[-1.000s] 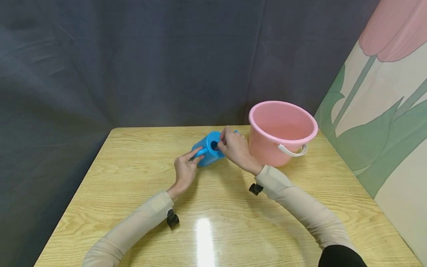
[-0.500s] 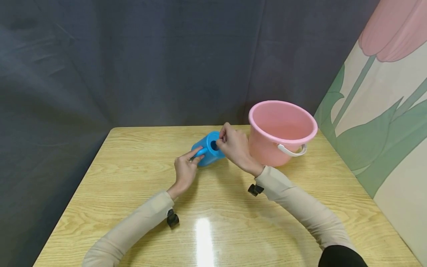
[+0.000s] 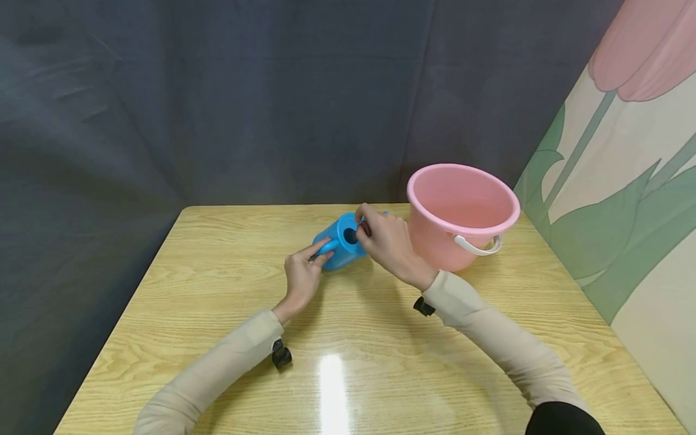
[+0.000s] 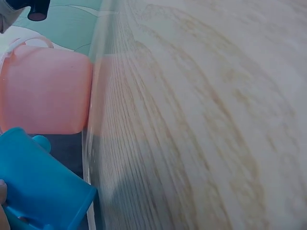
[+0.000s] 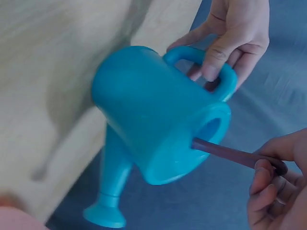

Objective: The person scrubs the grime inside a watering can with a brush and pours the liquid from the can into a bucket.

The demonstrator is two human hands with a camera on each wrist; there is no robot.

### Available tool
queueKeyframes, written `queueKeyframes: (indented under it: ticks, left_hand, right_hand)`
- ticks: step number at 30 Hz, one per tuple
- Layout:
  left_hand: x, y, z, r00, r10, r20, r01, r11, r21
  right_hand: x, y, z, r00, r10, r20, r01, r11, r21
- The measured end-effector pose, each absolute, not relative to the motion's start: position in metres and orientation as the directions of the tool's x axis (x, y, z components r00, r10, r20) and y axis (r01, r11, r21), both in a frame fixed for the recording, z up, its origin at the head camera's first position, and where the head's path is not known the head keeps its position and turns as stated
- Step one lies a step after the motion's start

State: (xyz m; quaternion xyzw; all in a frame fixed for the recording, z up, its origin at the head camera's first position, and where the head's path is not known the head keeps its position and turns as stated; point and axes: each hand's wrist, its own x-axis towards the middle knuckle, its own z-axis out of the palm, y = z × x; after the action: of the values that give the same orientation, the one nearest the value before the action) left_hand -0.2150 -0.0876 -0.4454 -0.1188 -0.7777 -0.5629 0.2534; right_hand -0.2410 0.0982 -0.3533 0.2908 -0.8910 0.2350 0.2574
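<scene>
A blue toy watering can (image 3: 338, 258) is tilted with its top opening turned toward my right hand. My left hand (image 3: 302, 279) grips its loop handle (image 5: 229, 82), thumb over the loop in the right wrist view. My right hand (image 3: 387, 246) pinches a slim purple-brown stick (image 5: 225, 152) near its rounded end. The stick's other end goes into the can's opening and is hidden inside. On the can's far side, the spout (image 5: 115, 167) ends in a flared head. In the left wrist view the can's body (image 4: 38, 177) shows low at the left.
A pink bucket (image 3: 429, 238) with a white handle (image 3: 478, 249) stands close to the right of my right hand. Wood-grain tabletop (image 3: 217, 266) lies under both arms. A dark curtain (image 3: 293, 109) hangs behind, and a tulip-painted wall (image 3: 603, 223) rises at the right.
My right hand has shifted slightly to the right, away from the can's opening, still pinching the stick. The left hand and the watering can stay almost where they were.
</scene>
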Motion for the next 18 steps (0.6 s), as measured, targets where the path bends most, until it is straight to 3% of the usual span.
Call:
queueKeyframes:
  ticks: [4, 18]
  left_hand:
    - [-0.2150, -0.0880, -0.4446, -0.844, -0.104, 0.527, 0.471, 0.329, 0.819]
    - [-0.2157, -0.0875, -0.4455, -0.841, -0.111, 0.529, 0.477, 0.309, 0.823]
  right_hand:
    - [-0.2359, 0.0961, -0.3491, -0.644, -0.430, 0.633, -0.673, 0.712, -0.202]
    - [-0.2418, 0.0937, -0.3572, -0.608, -0.481, 0.632, -0.675, 0.732, -0.092]
